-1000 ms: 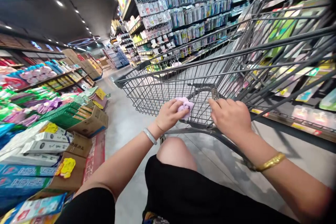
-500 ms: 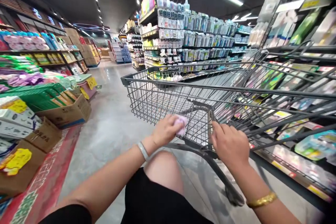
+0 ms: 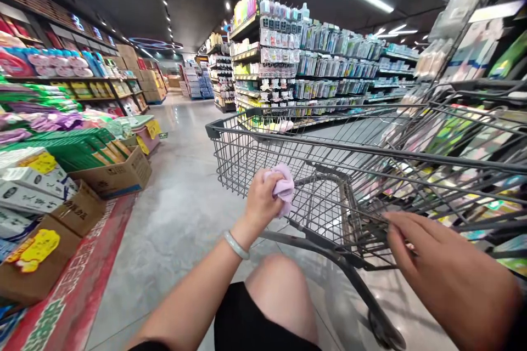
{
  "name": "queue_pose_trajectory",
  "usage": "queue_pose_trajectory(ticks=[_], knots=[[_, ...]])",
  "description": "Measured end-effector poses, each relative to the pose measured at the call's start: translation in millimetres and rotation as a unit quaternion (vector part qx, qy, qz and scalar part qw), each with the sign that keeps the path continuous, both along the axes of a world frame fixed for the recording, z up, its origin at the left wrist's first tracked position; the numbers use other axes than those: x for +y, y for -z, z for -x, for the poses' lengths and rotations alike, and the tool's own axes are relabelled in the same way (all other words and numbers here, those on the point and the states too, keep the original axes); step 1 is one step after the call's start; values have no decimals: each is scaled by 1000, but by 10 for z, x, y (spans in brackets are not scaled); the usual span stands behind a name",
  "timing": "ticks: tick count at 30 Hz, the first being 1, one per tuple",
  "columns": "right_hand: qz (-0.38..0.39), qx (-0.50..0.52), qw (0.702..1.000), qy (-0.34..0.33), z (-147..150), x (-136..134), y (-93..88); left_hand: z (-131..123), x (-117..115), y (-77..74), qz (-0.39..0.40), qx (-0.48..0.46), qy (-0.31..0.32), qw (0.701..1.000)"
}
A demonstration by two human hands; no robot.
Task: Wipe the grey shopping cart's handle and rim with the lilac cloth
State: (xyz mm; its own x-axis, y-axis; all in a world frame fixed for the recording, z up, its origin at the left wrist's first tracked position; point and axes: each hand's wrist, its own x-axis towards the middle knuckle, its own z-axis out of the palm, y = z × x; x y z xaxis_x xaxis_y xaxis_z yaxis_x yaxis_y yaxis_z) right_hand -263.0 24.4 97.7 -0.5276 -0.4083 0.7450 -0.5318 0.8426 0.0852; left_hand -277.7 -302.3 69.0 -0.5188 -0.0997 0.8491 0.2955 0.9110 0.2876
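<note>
A grey wire shopping cart (image 3: pixel 280 145) stretches across the middle and right of the head view. My left hand (image 3: pixel 263 197) is closed round a crumpled light-purple cloth (image 3: pixel 284 189), in front of the cart's side wires. On the right, my right hand (image 3: pixel 428 252) is beside the cart's lower frame, with its fingers stretched toward the wires and thumb apart from them; it holds nothing that I can see.
Shelves of packaged goods (image 3: pixel 329 66) stand behind the cart. At the left are cardboard boxes (image 3: pixel 119 175) with green items and a red floor strip (image 3: pixel 78 279). A cart wheel (image 3: pixel 385 329) rests low on the right. Grey floor (image 3: pixel 177 175) runs between.
My right hand has let go of the cart's frame and moved right, nearer to the camera. My left hand is raised slightly, showing more of the cloth. The view has shifted, moving the cart rightward.
</note>
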Motion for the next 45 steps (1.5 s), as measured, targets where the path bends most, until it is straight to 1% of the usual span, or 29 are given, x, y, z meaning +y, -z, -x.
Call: queue_pose_trajectory(ticks=[1,3,5,6,8,10,13,15,16,18,20,22,23,25,27,29,30,31,32,33,37,38,39,40,41,43,45], knots=[[3,5,1000,-22,-49,-63,-61,-15,2,55,-9,-2,8,1000],[-9,4,996,-90,-90,-271,-155,-58,8,162,-27,2,24,999],[-22,1,990,-141,-46,-553,-206,-103,13,231,-49,19,39,998],[-31,4,988,-151,-2,-701,-215,-121,13,244,-61,32,46,997],[-47,17,989,-141,99,-975,-206,-141,5,225,-88,65,50,993],[-48,34,992,-112,180,-1190,-162,-137,-6,156,-114,98,47,988],[-14,45,997,-55,235,-1404,-32,-87,-5,43,-129,105,60,984],[4,41,998,-37,255,-1497,99,-40,10,32,-127,81,85,985],[3,38,999,-34,269,-1534,174,-20,17,59,-125,71,95,985],[-8,47,998,-29,312,-1590,328,3,17,173,-123,59,103,985],[-10,73,997,-23,365,-1624,460,-6,-8,330,-123,57,96,986],[2,95,995,-14,408,-1641,545,-40,-49,459,-130,55,83,986],[7,98,995,-11,423,-1645,570,-59,-69,492,-139,57,73,986],[10,104,995,-2,440,-1649,592,-82,-96,475,-158,71,50,984],[4,116,993,9,455,-1652,597,-61,-107,373,-163,99,34,981],[-7,129,992,13,476,-1653,598,3,-115,272,-136,134,36,981],[-12,135,991,12,487,-1653,599,41,-122,255,-124,137,35,982],[-17,139,990,10,498,-1651,599,76,-132,275,-115,136,34,983],[-21,142,990,9,506,-1648,600,101,-145,335,-111,129,30,985],[-23,144,989,9,510,-1645,599,113,-161,431,-113,123,26,986],[-29,140,990,18,497,-1637,591,47,-237,942,-155,105,1,982],[-32,135,990,20,489,-1637,588,23,-250,1021,-169,104,-6,980],[-34,129,991,24,481,-1638,587,6,-259,1054,-183,105,-12,977],[-35,124,991,28,474,-1638,586,1,-263,1038,-195,108,-17,975],[-34,119,992,32,469,-1639,585,12,-265,976,-207,112,-20,972],[-32,112,993,35,462,-1639,584,71,-270,759,-220,129,-21,967],[-35,102,994,33,461,-1638,579,146,-281,526,-211,156,-7,965]])
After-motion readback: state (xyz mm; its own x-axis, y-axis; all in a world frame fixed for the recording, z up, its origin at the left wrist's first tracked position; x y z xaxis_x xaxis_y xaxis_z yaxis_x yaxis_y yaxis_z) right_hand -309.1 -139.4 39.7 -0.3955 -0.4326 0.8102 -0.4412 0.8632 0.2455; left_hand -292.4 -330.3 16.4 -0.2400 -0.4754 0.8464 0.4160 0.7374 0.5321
